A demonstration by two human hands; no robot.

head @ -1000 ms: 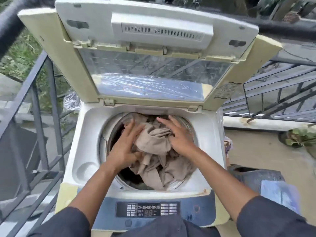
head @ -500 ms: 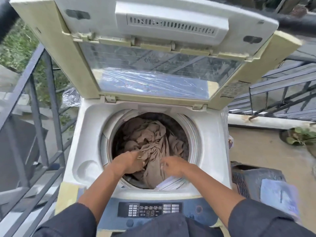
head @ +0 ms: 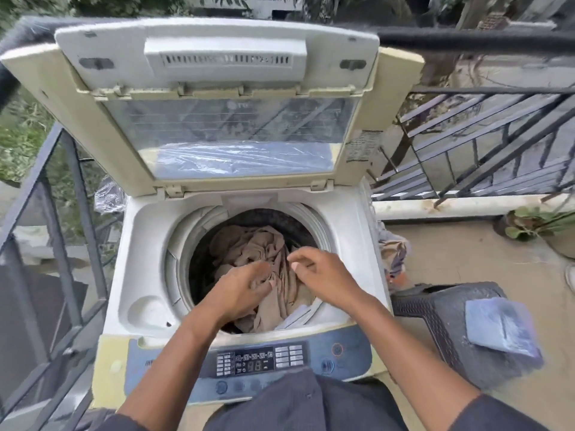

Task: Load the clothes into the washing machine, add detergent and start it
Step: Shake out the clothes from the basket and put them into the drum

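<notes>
A top-loading washing machine stands in front of me with its lid raised upright. A pile of beige clothes lies crumpled in the dark drum. My left hand is over the near part of the drum, its fingers curled onto a fold of the beige cloth. Just to its right, my right hand hovers over the clothes with fingers apart and nothing in it. The control panel at the front edge has a lit display.
A dark woven plastic basket stands on the floor to the right, with a pale blue packet on its rim. More cloth hangs beside the machine's right wall. Metal railings close off the left and back right. A potted plant sits far right.
Both hands pushed the beige clothes down into the drum, drew back to its near edge, and are now higher. The right hand has let go and spread its fingers.
</notes>
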